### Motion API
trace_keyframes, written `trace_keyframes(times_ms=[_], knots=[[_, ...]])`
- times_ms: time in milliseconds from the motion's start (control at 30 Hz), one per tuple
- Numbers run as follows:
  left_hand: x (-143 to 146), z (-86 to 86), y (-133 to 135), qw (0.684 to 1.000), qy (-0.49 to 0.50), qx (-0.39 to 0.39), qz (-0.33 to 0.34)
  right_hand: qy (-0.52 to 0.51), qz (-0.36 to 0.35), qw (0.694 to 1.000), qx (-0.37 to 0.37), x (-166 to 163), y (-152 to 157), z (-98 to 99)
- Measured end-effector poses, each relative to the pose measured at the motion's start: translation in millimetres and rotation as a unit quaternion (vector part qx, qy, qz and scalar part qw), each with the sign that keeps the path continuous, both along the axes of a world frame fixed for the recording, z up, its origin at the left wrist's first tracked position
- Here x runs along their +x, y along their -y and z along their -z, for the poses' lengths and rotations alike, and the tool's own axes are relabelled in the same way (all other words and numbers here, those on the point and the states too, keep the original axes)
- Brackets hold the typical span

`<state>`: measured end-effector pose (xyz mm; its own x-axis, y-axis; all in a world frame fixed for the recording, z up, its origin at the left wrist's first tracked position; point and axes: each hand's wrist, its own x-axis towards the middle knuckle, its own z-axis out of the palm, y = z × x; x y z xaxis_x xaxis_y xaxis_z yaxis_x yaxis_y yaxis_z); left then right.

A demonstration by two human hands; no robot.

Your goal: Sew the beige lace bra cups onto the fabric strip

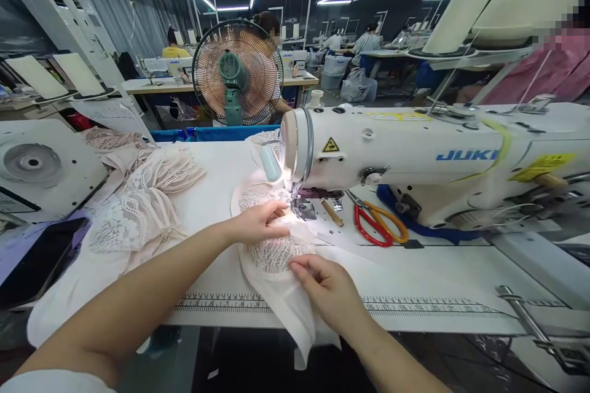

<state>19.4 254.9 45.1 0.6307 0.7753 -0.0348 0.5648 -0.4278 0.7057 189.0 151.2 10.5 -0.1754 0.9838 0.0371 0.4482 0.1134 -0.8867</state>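
Observation:
A pale pink lace garment piece [271,255] lies on the white sewing table, its lower end hanging over the front edge. My left hand [260,221] rests on the fabric just left of the lit needle area of the white JUKI sewing machine [396,141]; its thumb and fingers are apart, over the cloth. Lower and to the right, my right hand [325,285] pinches the lace edge between thumb and fingers. The presser foot area [302,202] is partly hidden by glare and fabric.
Scissors with red and orange handles [380,224] lie right of the needle. More lace pieces [142,196] are heaped at left, beside a black phone [41,258]. A measuring tape [415,307] runs along the front edge. Behind the table stands a fan [233,73]; people sit farther back.

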Motion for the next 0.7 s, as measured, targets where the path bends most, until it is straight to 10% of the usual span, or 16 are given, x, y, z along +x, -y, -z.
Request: trace_keyframes(times_ms=[167,467,700], knots=[[-3,5.2,-3,0.959,-0.245,0.134,-0.036,0.109,-0.032,0.994,0.004,4,0,2.9],[8,11.9,-16,0.918,-0.341,0.18,-0.096,0.305,-0.031,0.952,0.001,-3,-6,-1.2],[9,16.0,-7,0.898,-0.258,0.345,0.09,0.33,-0.055,0.94,-0.059,-1,-15,-7.4]])
